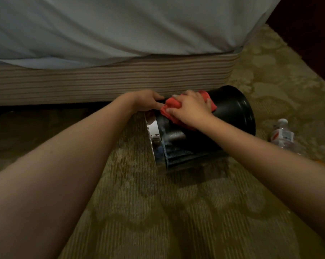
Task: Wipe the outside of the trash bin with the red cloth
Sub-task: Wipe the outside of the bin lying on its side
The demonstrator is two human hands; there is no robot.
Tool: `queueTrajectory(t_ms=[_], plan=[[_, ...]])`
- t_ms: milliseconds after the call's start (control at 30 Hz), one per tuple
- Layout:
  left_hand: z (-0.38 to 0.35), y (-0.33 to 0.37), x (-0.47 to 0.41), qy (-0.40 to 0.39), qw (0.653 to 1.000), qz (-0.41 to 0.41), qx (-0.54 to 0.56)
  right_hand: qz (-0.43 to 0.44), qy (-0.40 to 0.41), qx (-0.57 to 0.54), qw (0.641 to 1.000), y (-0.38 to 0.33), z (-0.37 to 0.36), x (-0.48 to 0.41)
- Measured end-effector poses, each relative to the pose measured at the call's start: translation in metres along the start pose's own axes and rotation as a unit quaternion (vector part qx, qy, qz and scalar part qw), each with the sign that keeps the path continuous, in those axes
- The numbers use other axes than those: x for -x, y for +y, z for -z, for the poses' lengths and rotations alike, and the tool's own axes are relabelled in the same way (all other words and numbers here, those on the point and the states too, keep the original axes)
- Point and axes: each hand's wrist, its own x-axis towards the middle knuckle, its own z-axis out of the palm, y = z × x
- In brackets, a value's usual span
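Trash bin [230,111], black, lies on side on carpet [139,202], centre frame, just before striped bed base [101,81] at 12 o'clock. Chrome rim [153,128] faces 9 o'clock. Interior hidden; contents cannot be told. Right hand [190,107] clutches bunched red cloth [170,105], pressed on bin's upper wall. Left hand [145,100] curls fingers over rim end, gripping bin. Capped, labelled water bottle [283,135] on carpet at 3 o'clock, apart from bin.
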Motion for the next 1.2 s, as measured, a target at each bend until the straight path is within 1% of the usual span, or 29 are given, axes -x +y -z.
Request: queueTrajectory(t_ms=[100, 233, 333, 400, 467, 533, 600, 667, 800, 867, 933, 1000, 1100, 1133, 1200], plan=[[0.0, 0.001, -0.001, 0.002, 1.0, 0.005, -0.002, 0.009, 0.021, -0.016, 1.0, 0.003, -0.008, 0.024], [0.0, 0.001, -0.002, 0.01, 1.0, 0.021, -0.014, 0.088, 0.067, 0.006, 0.994, 0.007, -0.032, 0.09], [0.001, 0.001, -0.003, 0.035, 0.998, 0.015, -0.042, 0.097, 0.069, 0.01, 0.993, 0.009, -0.033, 0.087], [0.002, 0.002, -0.002, 0.035, 0.998, 0.011, -0.047, 0.08, 0.064, -0.014, 0.995, 0.007, -0.027, 0.061], [0.003, 0.003, -0.001, 0.023, 0.998, 0.009, -0.06, 0.025, 0.043, -0.025, 0.998, 0.006, -0.014, 0.025], [0.004, 0.003, 0.0, 0.011, 0.998, 0.001, -0.062, -0.028, 0.016, -0.014, 0.999, 0.005, 0.001, -0.001], [0.005, 0.004, 0.001, 0.004, 0.997, 0.003, -0.078, -0.036, 0.022, -0.006, 0.999, 0.003, 0.003, -0.002], [0.005, 0.004, 0.0, 0.01, 0.995, 0.007, -0.1, -0.015, 0.05, -0.008, 0.999, 0.002, -0.007, 0.022], [0.002, 0.004, 0.002, 0.025, 0.996, 0.018, -0.087, 0.07, 0.067, 0.023, 0.995, -0.003, -0.035, 0.095], [0.002, 0.005, 0.003, 0.025, 0.995, 0.017, -0.098, 0.087, 0.066, 0.044, 0.993, 0.001, -0.039, 0.107], [0.002, 0.003, 0.003, 0.028, 0.995, 0.01, -0.094, 0.101, 0.07, 0.047, 0.991, 0.006, -0.036, 0.095], [0.003, 0.004, 0.003, 0.026, 0.995, 0.001, -0.096, 0.088, 0.071, 0.023, 0.993, 0.011, -0.026, 0.064], [0.004, 0.004, 0.002, 0.011, 0.995, -0.008, -0.094, 0.011, 0.036, 0.013, 0.999, 0.019, -0.002, 0.011], [0.005, 0.004, 0.003, 0.005, 0.996, -0.008, -0.084, -0.004, 0.029, 0.016, 0.999, 0.02, 0.003, 0.002], [0.006, 0.005, 0.005, -0.008, 0.997, -0.003, -0.082, -0.008, 0.041, 0.024, 0.999, 0.02, 0.006, 0.003]])
